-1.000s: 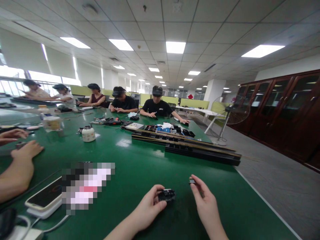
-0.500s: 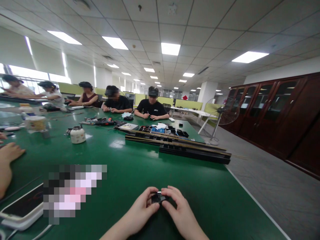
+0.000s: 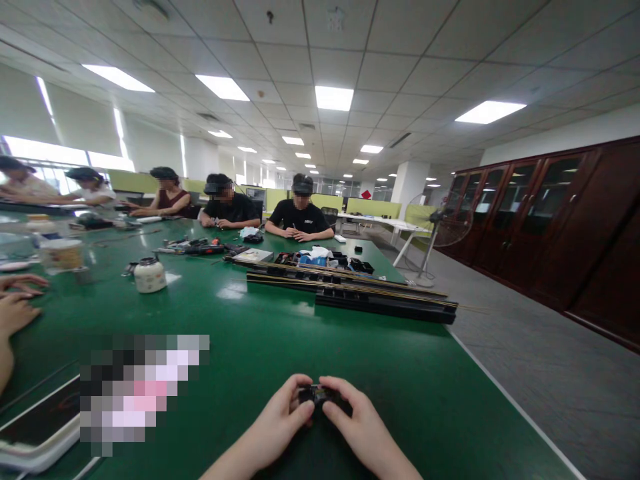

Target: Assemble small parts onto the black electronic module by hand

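A small black part [image 3: 319, 395], dark and partly hidden by fingers, is held between both hands just above the green table [image 3: 240, 373]. My left hand [image 3: 286, 415] grips its left side, with thumb and fingers closed on it. On the right side, my right hand [image 3: 356, 415] holds the same part, its thumb in front and its fingers behind. The fine detail of the part is too small to make out.
Long black rails with thin brass-coloured rods [image 3: 385, 303] lie beyond my hands. A white jar [image 3: 150, 275] stands left of them. A phone [image 3: 40, 413] lies at the lower left, near another person's hands [image 3: 17, 310]. Several people sit across the table.
The view has shifted slightly. The black part has turned a little between my hands, and my left thumb now lies over its front. The neighbour's hands at the left show more fingers.
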A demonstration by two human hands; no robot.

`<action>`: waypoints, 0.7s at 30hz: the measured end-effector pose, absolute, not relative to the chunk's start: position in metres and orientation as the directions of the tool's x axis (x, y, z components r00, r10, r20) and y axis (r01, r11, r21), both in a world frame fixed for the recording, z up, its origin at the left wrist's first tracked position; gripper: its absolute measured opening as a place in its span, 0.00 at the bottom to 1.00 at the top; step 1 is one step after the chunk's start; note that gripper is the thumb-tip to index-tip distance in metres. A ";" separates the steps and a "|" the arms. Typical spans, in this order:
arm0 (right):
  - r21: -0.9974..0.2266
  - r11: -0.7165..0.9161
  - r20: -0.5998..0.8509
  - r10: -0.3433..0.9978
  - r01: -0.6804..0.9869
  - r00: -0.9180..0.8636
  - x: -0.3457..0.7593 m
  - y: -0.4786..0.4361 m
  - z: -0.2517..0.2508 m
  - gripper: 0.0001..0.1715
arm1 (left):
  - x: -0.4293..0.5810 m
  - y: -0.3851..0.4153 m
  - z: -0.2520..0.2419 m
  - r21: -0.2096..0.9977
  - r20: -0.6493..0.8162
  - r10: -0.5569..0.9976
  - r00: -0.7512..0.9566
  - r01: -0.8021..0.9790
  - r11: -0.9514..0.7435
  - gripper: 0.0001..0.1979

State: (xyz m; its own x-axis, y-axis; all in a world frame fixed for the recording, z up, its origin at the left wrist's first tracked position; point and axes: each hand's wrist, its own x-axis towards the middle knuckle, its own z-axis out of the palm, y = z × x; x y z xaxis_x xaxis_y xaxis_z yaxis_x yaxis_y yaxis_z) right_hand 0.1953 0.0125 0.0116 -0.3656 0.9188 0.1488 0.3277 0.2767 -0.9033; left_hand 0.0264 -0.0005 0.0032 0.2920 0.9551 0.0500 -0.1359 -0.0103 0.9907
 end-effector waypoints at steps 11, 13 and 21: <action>-0.850 0.346 0.177 0.897 0.396 -0.405 0.193 0.009 0.018 0.13 | 0.024 0.001 -0.002 0.997 0.039 0.962 0.271 -0.078 -0.018 0.21; -0.874 0.337 0.187 0.898 0.350 -0.397 0.192 0.008 0.017 0.16 | 0.023 0.003 -0.003 0.995 0.051 0.961 0.271 -0.101 -0.025 0.22; -0.965 0.181 0.101 0.924 0.191 -0.368 0.194 0.015 0.003 0.25 | 0.020 0.009 -0.013 0.992 0.065 0.961 0.268 -0.122 -0.033 0.22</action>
